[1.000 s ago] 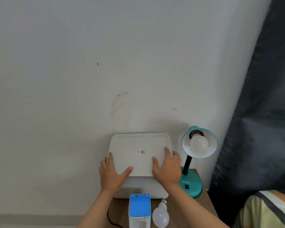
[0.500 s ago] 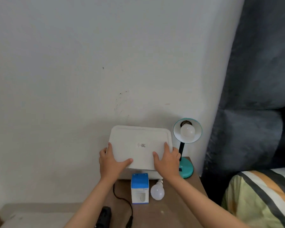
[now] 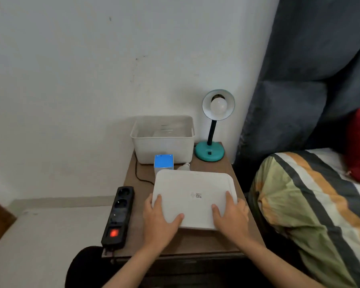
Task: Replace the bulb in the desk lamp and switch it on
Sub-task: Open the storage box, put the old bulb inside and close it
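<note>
A teal desk lamp (image 3: 210,150) stands at the back right of the small brown table (image 3: 133,231), with a white bulb (image 3: 218,105) in its shade, unlit. A loose white bulb (image 3: 184,167) lies behind the white lid (image 3: 193,196), next to a blue and white bulb box (image 3: 163,163). My left hand (image 3: 160,221) and my right hand (image 3: 230,217) grip the lid's near corners over the front of the table. The lid hides most of the loose bulb and the lower part of the box.
An open white bin (image 3: 162,140) stands at the back against the wall. A black power strip (image 3: 118,215) with a lit red switch lies along the table's left edge, its cable (image 3: 137,175) running back. A bed with a striped blanket (image 3: 312,204) lies right.
Both hands have lifted the lid off the bin and brought it toward me, down over the table's front. The bin now stands open. The view has tilted down.
</note>
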The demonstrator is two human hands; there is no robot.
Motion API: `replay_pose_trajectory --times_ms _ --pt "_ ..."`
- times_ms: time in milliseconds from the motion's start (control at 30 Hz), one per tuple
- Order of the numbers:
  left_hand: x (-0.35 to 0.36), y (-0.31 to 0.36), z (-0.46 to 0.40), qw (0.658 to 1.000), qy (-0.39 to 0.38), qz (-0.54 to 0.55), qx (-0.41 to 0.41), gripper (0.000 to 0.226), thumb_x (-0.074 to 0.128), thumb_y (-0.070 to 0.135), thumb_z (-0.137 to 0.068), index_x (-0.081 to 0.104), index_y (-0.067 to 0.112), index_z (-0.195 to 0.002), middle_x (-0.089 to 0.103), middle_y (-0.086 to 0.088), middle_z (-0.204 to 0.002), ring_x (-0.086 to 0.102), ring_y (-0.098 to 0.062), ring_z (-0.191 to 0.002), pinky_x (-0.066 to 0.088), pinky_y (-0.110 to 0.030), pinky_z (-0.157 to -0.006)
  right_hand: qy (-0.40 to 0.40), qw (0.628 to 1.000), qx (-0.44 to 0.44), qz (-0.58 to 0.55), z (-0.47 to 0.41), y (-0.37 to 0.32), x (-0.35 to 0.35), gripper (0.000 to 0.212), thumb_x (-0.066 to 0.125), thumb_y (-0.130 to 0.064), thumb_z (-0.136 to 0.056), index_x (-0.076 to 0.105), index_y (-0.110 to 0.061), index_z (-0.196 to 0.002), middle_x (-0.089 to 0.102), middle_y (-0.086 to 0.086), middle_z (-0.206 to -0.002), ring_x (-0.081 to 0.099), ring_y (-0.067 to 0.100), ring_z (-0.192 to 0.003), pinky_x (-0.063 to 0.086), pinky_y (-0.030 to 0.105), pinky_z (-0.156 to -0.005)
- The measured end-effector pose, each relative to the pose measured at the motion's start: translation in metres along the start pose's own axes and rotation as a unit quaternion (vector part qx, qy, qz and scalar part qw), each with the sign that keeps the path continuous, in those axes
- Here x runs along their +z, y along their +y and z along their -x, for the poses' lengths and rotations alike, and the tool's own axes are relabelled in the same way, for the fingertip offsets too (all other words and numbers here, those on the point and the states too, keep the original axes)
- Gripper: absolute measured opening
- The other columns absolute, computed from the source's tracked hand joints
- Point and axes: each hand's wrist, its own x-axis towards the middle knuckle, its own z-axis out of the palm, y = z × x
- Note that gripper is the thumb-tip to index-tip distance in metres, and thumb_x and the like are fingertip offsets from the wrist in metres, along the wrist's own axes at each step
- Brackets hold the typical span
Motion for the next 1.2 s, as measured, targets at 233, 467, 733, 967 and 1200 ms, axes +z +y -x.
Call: replay_pose_trajectory --times_ms 233,467,733,967,1200 --pt "0.034 -0.01 0.026 0.996 -0.075 -0.038 -0.029 0.082 0.063 0.053 -0.076 0.03 0.014 -0.139 0.021 -0.008 -0.148 0.026 -0.028 -0.133 0.033 -0.038 -0.109 -0.03 0.997 0.038 0.053 0.01 0.04 0.019 0.07 0.043 -0.052 -0.087 0.024 -0.015 -0.143 0.037 0.023 -0.129 0.034 0.039 -0.121 0.032 0.044 -0.102" --pt "0.049 -0.018 0.023 0.99 -0.116 -0.074 -0.037 0.081 0.058 0.052 -0.079 0.024 0.013 -0.141 0.014 -0.013 -0.15 0.017 -0.03 -0.134 0.03 -0.038 -0.109 -0.027 0.992 0.015 0.12 0.005 0.045 0.034 0.066 0.041 -0.049 -0.088 0.026 -0.014 -0.142 0.029 0.023 -0.137 0.027 0.04 -0.126 0.021 0.049 -0.109" --pt "0.033 0.0 -0.014 1.0 -0.013 -0.004 -0.018 0.069 0.064 0.037 -0.08 0.033 0.015 -0.137 0.009 -0.013 -0.153 0.011 -0.03 -0.139 0.029 -0.041 -0.109 0.044 0.994 -0.096 0.03 -0.022 -0.003 0.038 0.05 0.045 -0.036 -0.088 0.047 -0.01 -0.13 0.045 0.021 -0.133 0.039 0.038 -0.123 0.031 0.049 -0.105" --pt "-0.012 0.018 -0.115 0.993 0.109 0.044 0.028 0.063 0.066 0.026 -0.08 0.037 0.006 -0.133 0.025 -0.018 -0.147 0.021 -0.033 -0.136 0.027 -0.044 -0.11 -0.025 0.981 -0.185 -0.054 -0.069 -0.083 0.05 0.051 0.051 -0.025 -0.088 0.035 -0.023 -0.136 0.044 0.011 -0.125 0.054 0.027 -0.102 0.049 0.036 -0.084" --pt "-0.039 0.012 -0.206 0.994 0.11 0.008 0.001 0.078 0.062 0.038 -0.083 0.022 0.007 -0.141 0.015 -0.017 -0.152 0.017 -0.036 -0.14 0.031 -0.048 -0.111 -0.111 0.98 -0.142 -0.082 -0.113 -0.094 0.079 0.059 0.053 -0.017 -0.088 0.032 -0.033 -0.14 0.026 0.011 -0.135 0.055 0.03 -0.108 0.049 0.035 -0.09"
